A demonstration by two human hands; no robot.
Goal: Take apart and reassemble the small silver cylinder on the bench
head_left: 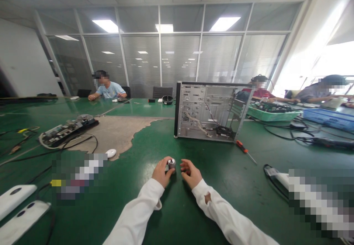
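Observation:
My left hand is closed around a small silvery cylindrical object, low over the green table, with thumb and fingers on its left side. Just to the right, my right hand has its fingers curved and apart, with a gap between it and the cylinder; nothing shows between its fingers. Beyond both hands an open computer case stands upright, cables lying inside it. An orange and black screwdriver rests by the case's lower right corner.
Left: a long device with exposed parts, black cables, white devices. Right: a green basket of cables, a blue basket, a white power strip. Several people sit across and along the table.

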